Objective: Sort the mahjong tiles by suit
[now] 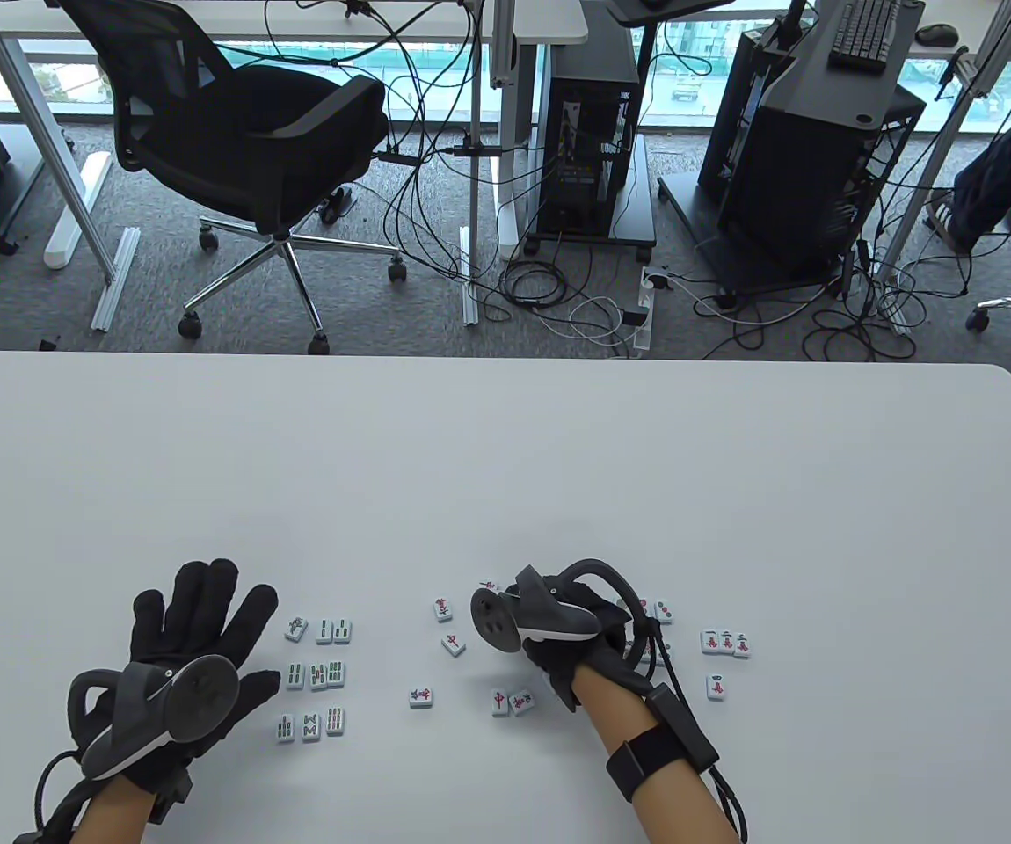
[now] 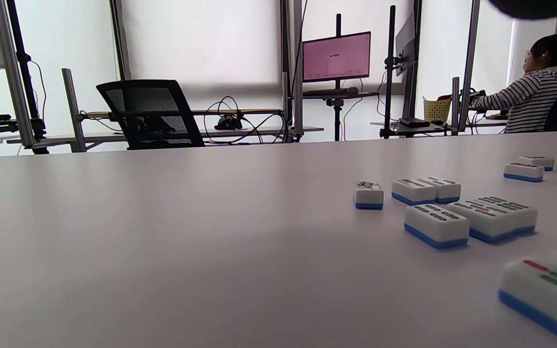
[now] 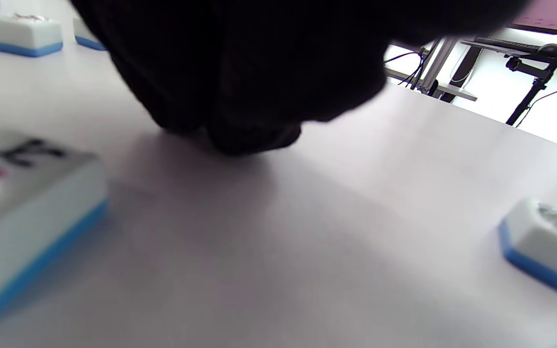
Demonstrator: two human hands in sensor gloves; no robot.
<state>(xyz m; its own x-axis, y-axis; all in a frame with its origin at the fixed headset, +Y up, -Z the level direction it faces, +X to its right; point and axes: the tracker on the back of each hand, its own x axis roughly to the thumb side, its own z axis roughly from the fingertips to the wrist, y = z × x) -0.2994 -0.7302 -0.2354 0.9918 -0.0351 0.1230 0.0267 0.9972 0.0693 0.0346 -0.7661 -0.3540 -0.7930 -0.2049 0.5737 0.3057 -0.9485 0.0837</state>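
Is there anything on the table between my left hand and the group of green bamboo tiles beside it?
Nothing visible. The left hand lies flat with straight fingers just left of the bamboo tiles, and only bare table separates them. The loose red-marked tiles lie further right, out of that path.

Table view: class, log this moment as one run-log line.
left hand: open, flat beside bamboo tiles | right hand: state unclear, over scattered tiles
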